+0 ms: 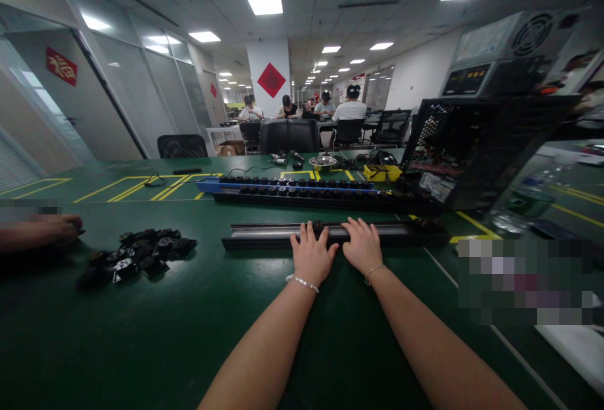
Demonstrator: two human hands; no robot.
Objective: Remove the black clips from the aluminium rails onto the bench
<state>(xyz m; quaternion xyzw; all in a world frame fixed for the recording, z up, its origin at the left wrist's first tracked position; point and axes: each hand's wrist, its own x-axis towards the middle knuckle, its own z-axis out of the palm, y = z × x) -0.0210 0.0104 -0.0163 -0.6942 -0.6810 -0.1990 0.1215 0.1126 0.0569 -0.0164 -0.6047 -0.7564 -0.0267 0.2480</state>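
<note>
A long dark metal rail (pixel 264 234) lies across the green table in front of me. My left hand (pixel 310 254) and my right hand (pixel 362 244) rest side by side on its middle, fingers bent over its top edge. Between them a small black part (pixel 319 226) sits in the rail; whether either hand grips it I cannot tell. Each wrist wears a thin bracelet. A pile of loose black parts (pixel 136 256) lies on the table to my left, apart from my hands.
Behind the rail lie two longer rails filled with black parts (pixel 302 192). An open computer case (pixel 481 146) stands at the right. A metal bowl (pixel 323 161) and yellow tray (pixel 382 173) sit farther back. Another person's hand (pixel 56 229) rests at the left edge. Seated people work far off.
</note>
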